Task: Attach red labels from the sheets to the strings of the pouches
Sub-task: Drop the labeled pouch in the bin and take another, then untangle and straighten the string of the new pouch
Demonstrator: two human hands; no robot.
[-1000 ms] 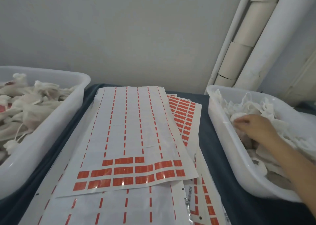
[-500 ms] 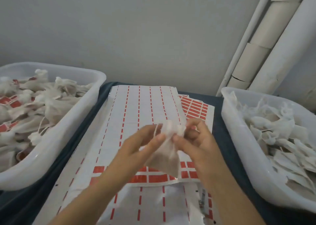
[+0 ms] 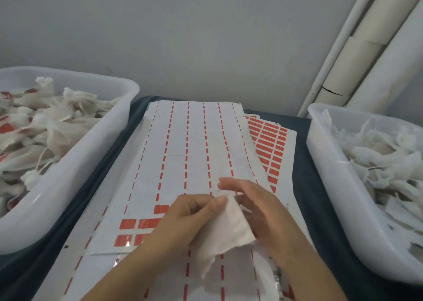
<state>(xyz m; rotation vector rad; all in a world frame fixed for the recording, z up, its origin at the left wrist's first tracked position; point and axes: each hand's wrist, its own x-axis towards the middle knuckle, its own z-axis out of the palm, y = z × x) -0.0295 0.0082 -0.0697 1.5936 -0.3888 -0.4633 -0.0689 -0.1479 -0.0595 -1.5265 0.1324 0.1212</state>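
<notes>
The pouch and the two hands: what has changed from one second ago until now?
The right hand left the right tub, bringing one pouch to the middle, over the label sheets. The left hand came into view and now pinches the pouch's top, while the right hand's fingers have relaxed beside it. Both tubs and the sheets stayed in place.

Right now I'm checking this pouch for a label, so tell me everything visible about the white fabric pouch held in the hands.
The white fabric pouch is soft, crinkled gauze-like cloth, hanging tilted above the label sheet. The left hand pinches its top; the right hand touches its upper edge. No red label shows on it.
</notes>
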